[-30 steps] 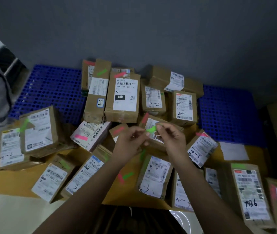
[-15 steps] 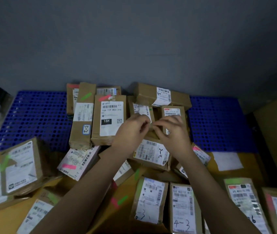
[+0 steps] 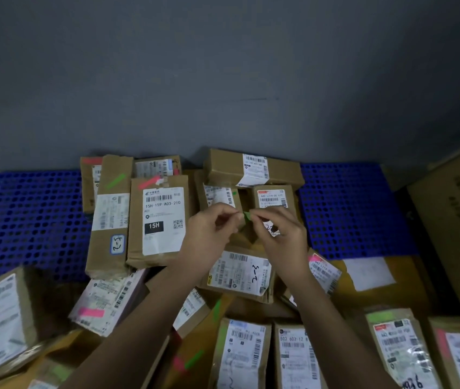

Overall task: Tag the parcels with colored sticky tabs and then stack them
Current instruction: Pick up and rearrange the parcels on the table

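Green tab (image 3: pixel 247 215): pinched between the fingertips of the left hand (image 3: pixel 209 234) and the right hand (image 3: pixel 280 234), held up above the pile.
Left hand: fingers curled, thumb and forefinger nipping the tab's left end.
Right hand: same pinch on the right end.
Handling: likely thin, feather-light, floppy, sticky on one face; best held by the very ends, glue side kept off the skin.
Parcels: stiff brown cardboard, probably light enough for one hand; best gripped across the short sides.
Just under the hands: parcel marked 3-2 (image 3: pixel 238 272), no tab visible on its exposed face.
Beyond the fingertips: two small parcels (image 3: pixel 272 196), partly hidden by the hands.
Left of the left hand: 15H parcel (image 3: pixel 158 220), pink tab (image 3: pixel 150 182) on top.
Obstacles: parcels overlap and lean on each other; blue pallet (image 3: pixel 358 209) beneath, large carton (image 3: pixel 453 228) far right.
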